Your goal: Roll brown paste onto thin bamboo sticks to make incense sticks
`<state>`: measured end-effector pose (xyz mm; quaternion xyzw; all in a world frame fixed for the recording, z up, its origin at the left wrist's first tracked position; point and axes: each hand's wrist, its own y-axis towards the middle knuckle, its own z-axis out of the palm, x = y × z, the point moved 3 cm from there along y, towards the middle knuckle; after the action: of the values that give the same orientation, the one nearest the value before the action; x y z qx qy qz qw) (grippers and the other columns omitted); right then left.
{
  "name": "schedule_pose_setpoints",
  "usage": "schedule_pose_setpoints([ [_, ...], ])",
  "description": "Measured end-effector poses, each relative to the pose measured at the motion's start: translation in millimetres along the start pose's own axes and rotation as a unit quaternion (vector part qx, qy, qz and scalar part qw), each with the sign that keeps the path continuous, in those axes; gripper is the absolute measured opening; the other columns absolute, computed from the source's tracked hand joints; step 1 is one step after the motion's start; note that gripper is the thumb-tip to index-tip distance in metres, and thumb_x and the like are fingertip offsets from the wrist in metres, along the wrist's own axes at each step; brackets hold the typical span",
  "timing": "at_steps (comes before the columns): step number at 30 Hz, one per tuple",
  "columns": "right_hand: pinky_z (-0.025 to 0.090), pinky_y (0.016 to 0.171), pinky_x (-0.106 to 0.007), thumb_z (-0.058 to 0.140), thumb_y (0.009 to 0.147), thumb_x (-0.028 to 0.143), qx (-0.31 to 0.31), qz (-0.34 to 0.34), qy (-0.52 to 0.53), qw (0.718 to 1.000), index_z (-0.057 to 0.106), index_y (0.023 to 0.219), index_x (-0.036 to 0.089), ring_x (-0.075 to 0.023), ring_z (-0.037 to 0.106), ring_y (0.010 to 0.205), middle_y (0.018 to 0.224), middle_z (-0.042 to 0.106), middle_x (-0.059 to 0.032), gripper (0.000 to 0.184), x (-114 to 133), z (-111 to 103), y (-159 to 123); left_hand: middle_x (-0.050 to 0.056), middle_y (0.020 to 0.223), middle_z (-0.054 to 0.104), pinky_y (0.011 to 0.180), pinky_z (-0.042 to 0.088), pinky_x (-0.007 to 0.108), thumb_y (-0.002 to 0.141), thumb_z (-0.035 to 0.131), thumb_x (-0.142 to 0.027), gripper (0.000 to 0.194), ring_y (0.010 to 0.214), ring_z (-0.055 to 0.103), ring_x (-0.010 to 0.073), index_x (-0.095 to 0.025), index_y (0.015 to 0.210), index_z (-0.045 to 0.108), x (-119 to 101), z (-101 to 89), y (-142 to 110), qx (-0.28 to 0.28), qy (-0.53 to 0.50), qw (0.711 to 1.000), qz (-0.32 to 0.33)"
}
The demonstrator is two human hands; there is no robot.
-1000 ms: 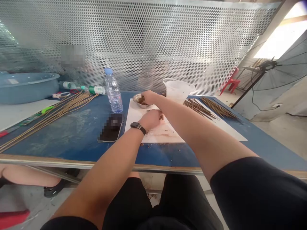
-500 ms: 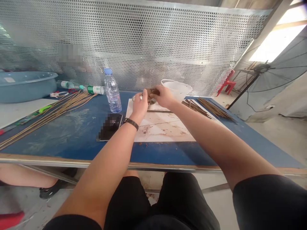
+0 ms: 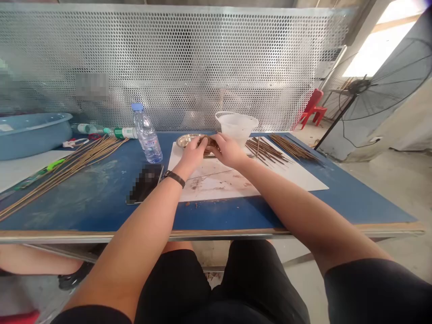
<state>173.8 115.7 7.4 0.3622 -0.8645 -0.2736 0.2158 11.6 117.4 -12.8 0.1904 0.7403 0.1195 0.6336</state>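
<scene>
My left hand (image 3: 195, 152) and my right hand (image 3: 230, 152) meet over the far part of a stained white board (image 3: 216, 186). Their curled fingers close on a dark brown clay-like lump (image 3: 210, 141), which they partly cover. Just left of the lump, partly behind my left hand, sits a shiny round metal dish (image 3: 184, 140). Beyond my right hand stands a whitish plastic tub (image 3: 239, 127). Thin brown sticks (image 3: 266, 151) lie on the board to the right of that hand.
A water bottle (image 3: 147, 135) and a phone (image 3: 146, 183) are left of the board. Farther left lie long tan sticks (image 3: 72, 164) and a blue basin (image 3: 33, 135). More sticks (image 3: 295, 147) lie at the right. A perforated metal screen (image 3: 168, 58) rises behind the table.
The view has shifted slightly, uncovering more of the board and metal dish. My hands have lowered a little, with the brown lump still between them.
</scene>
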Motion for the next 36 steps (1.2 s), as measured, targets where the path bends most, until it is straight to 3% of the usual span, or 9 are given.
schedule_pose_setpoints([
  [8,0.055,0.093,-0.041,0.048,0.106,0.04,-0.055,0.069,0.132,0.987,0.067,0.115,0.018,-0.0267,0.069,0.1,0.106,0.075,-0.0136,0.03,-3.6,-2.9,-4.6,0.01,0.126,0.076,0.102,0.063,0.038,0.111,0.052,-0.039,0.029,0.117,0.075,0.0215,-0.022,0.129,0.065,-1.9,-2.4,0.4,0.032,0.003,0.999,-0.017],
  [13,0.064,0.08,-0.035,0.055,0.106,0.044,-0.07,0.202,0.348,0.913,0.066,0.112,0.02,-0.0184,0.071,0.08,0.096,0.074,-0.0055,0.027,-10.8,9.9,-6.8,0.011,0.126,0.076,0.101,0.063,0.042,0.107,0.059,-0.037,0.022,0.112,0.076,0.0221,-0.022,0.122,0.065,0.5,-1.6,0.7,0.025,-0.086,0.995,-0.035],
  [15,0.065,0.081,-0.034,0.054,0.107,0.045,-0.059,0.215,0.386,0.895,0.067,0.11,0.021,-0.0181,0.072,0.082,0.095,0.074,-0.005,0.028,-11.6,10.4,-7.9,0.011,0.121,0.076,0.1,0.063,0.043,0.104,0.065,-0.036,0.019,0.111,0.075,0.0229,-0.022,0.116,0.068,-0.8,-2.1,-0.6,0.013,-0.126,0.991,-0.044],
  [17,0.063,0.079,-0.035,0.058,0.105,0.049,-0.044,0.188,0.345,0.919,0.069,0.111,0.021,-0.0201,0.072,0.084,0.094,0.074,-0.0058,0.03,-10.1,5.8,-8.8,0.009,0.114,0.077,0.1,0.063,0.042,0.099,0.073,-0.036,0.019,0.108,0.075,0.023,-0.021,0.111,0.071,-3.4,-2.6,-2.8,0.006,-0.146,0.988,-0.056],
  [21,0.053,0.076,-0.037,0.071,0.096,0.05,-0.061,0.115,0.153,0.98,0.069,0.106,0.02,-0.0239,0.067,0.082,0.088,0.074,-0.0074,0.032,-5.9,-5.8,-9.3,0.005,0.1,0.076,0.096,0.063,0.04,0.092,0.082,-0.037,0.022,0.097,0.075,0.0207,-0.023,0.108,0.075,-6.9,-2.5,-5.3,0.013,-0.158,0.985,-0.068],
  [24,0.048,0.075,-0.035,0.066,0.097,0.043,-0.063,0.095,0.109,0.988,0.064,0.095,0.021,-0.024,0.065,0.082,0.087,0.072,-0.0078,0.023,-4.8,-6.6,-8.1,0.003,0.091,0.073,0.092,0.063,0.039,0.091,0.083,-0.049,0.028,0.09,0.073,0.0195,-0.023,0.099,0.075,-3.1,-1.7,-3.6,0.034,-0.154,0.986,-0.057],
  [29,0.048,0.079,-0.036,0.058,0.1,0.036,-0.052,0.071,0.139,0.986,0.057,0.087,0.023,-0.0235,0.064,0.083,0.087,0.07,-0.0074,0.018,-0.2,-4.4,-8.3,0.003,0.09,0.072,0.091,0.064,0.041,0.086,0.085,-0.06,0.041,0.091,0.074,0.0215,-0.023,0.099,0.075,5.8,-3.1,-0.6,0.023,-0.117,0.992,-0.032],
  [32,0.053,0.081,-0.037,0.058,0.101,0.033,-0.072,0.142,0.232,0.96,0.061,0.09,0.022,-0.022,0.065,0.082,0.084,0.069,-0.0052,0.015,-0.9,-1.3,-8.9,0.004,0.097,0.074,0.093,0.063,0.042,0.085,0.087,-0.056,0.039,0.098,0.073,0.0234,-0.023,0.103,0.076,4.8,-5.3,-0.4,0.001,-0.095,0.995,-0.019],
  [36,0.062,0.083,-0.034,0.063,0.1,0.024,-0.082,0.268,0.445,0.85,0.063,0.087,0.022,-0.0173,0.069,0.082,0.084,0.068,-0.0019,0.012,-4.7,8.5,-8.4,0.007,0.108,0.077,0.097,0.062,0.044,0.086,0.087,-0.045,0.031,0.107,0.073,0.026,-0.024,0.106,0.076,1.4,-8.7,-0.3,-0.029,-0.081,0.996,-0.011],
])
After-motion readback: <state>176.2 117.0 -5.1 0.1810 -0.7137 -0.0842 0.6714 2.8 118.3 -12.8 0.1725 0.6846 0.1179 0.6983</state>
